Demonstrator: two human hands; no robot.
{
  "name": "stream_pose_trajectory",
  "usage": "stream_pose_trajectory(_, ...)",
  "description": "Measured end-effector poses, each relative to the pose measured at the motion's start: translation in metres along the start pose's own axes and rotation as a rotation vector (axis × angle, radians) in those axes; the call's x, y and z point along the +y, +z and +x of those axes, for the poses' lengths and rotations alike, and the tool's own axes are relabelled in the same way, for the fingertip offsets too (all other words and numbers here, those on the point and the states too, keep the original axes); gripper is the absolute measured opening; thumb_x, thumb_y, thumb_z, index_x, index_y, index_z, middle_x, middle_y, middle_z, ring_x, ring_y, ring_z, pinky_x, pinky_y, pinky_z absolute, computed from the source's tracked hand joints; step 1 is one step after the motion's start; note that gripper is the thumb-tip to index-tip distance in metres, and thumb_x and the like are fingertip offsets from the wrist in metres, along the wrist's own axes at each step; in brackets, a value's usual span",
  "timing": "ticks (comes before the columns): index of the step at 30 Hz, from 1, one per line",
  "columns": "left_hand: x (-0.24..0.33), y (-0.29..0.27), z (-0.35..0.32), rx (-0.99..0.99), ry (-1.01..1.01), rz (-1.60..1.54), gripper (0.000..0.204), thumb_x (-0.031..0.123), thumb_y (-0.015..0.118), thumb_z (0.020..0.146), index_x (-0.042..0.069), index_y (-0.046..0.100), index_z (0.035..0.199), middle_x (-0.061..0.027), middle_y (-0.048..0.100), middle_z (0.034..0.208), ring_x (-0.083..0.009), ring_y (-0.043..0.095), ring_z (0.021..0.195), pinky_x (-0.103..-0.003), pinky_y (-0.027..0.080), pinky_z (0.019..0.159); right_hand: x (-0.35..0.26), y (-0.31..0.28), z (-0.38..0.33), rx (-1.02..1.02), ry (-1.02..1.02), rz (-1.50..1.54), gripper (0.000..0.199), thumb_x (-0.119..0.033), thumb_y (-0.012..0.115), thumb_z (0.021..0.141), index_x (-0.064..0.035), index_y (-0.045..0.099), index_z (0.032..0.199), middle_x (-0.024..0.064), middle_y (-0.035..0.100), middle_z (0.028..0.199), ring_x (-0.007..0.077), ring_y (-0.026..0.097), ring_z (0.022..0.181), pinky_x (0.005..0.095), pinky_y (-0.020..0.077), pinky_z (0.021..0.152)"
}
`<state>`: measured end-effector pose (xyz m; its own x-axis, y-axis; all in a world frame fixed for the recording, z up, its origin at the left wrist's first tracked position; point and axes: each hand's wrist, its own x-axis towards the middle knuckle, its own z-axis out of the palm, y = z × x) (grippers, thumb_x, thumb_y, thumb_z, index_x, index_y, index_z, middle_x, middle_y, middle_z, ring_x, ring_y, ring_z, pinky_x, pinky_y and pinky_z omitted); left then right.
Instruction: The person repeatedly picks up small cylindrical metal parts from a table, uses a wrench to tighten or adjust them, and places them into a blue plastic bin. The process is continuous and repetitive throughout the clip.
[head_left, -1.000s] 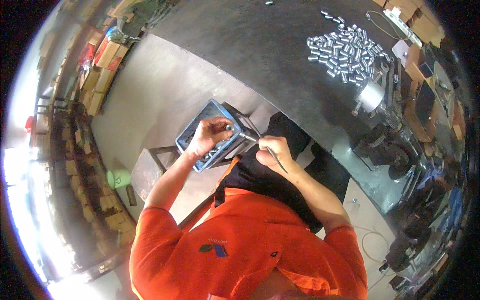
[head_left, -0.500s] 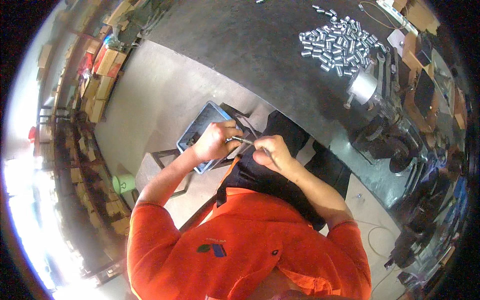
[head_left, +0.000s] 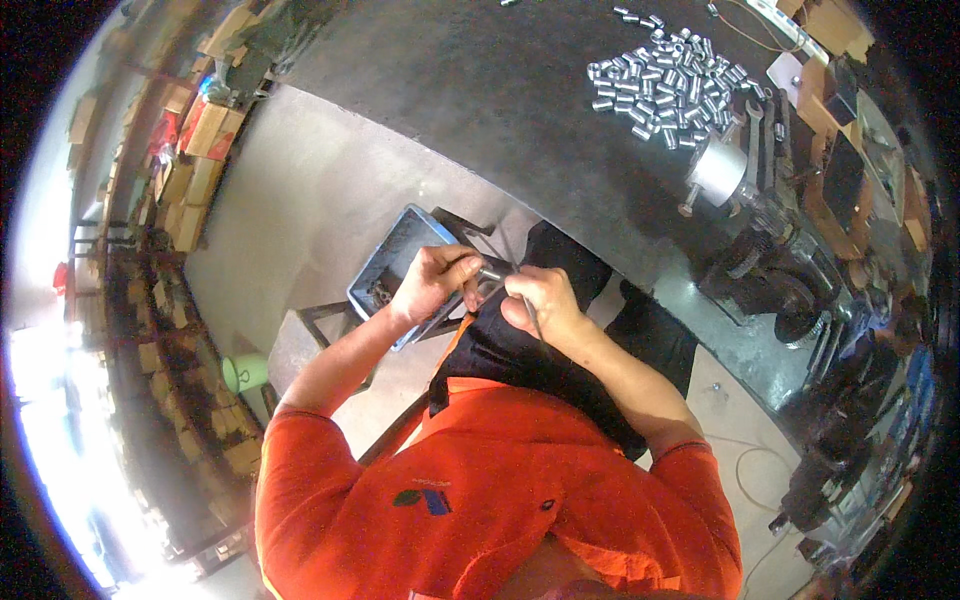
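Above my lap, my left hand [head_left: 436, 284] is closed, its thumb and fingers pinching a small shiny metal sleeve [head_left: 489, 273]. My right hand [head_left: 544, 302] is wrapped round a thin, dark metal rod-like tool [head_left: 533, 318], part of which sticks out below the fist. Its other end is hidden by the fingers, so I cannot tell whether it sits inside the sleeve. The two hands are close together, with the sleeve between them. Just left of them is a blue plastic bin [head_left: 372, 262] with small dark parts in it, partly covered by my left hand.
A dark workbench [head_left: 450, 90] runs diagonally ahead. On it lie a heap of shiny metal sleeves [head_left: 675, 85], a wrench [head_left: 753, 135] and a clamp-like machine with a silver cylinder [head_left: 718, 170]. Stocked shelves [head_left: 190, 190] and a green bucket [head_left: 245, 372] are at left.
The fingers of my left hand have shifted, and the metal sleeve shows more plainly between the hands. The rod visible between them before is now mostly hidden. The view has shifted slightly.
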<state>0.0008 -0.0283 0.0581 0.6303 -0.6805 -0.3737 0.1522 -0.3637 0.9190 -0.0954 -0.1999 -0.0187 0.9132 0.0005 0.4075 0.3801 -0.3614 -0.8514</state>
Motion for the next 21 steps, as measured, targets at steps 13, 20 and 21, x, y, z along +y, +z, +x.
stream_pose_trajectory(13, 0.015, -0.054, 0.007, 0.203, 0.170, 0.236, 0.018, 0.002, 0.067, 0.081, 0.002, 0.066, 0.099, 0.0003, 0.065, 0.086, -0.0065, 0.057, 0.073, -0.024, 0.048, 0.065, -0.004, -0.010, 0.007, -0.050, 0.354, 0.798, 0.022, -0.013, 0.051, 0.070, -0.0072, 0.039, 0.053, 0.0001, 0.044, 0.054, 0.0070, 0.035, 0.045, 0.0243, 0.0250, 0.041)
stream_pose_trajectory(20, -0.015, -0.056, 0.008, 0.291, 0.455, 0.936, 0.027, 0.001, 0.070, 0.066, 0.003, 0.064, 0.092, -0.0141, 0.059, 0.080, -0.0288, 0.058, 0.063, -0.033, 0.047, 0.057, -0.040, -0.012, 0.008, -0.041, -0.055, 0.447, 0.026, -0.013, 0.059, 0.066, -0.0044, 0.037, 0.055, 0.0062, 0.034, 0.054, 0.0184, 0.034, 0.044, 0.0338, 0.0244, 0.043)
stream_pose_trajectory(21, -0.017, -0.054, 0.010, 0.286, 0.488, 0.951, 0.028, 0.001, 0.069, 0.065, 0.004, 0.064, 0.092, -0.0140, 0.059, 0.080, -0.0298, 0.058, 0.063, -0.034, 0.047, 0.057, -0.040, -0.013, 0.008, -0.054, -0.054, 0.450, 0.025, -0.012, 0.058, 0.066, -0.0045, 0.037, 0.055, 0.0062, 0.033, 0.054, 0.0187, 0.034, 0.043, 0.0340, 0.0244, 0.043)
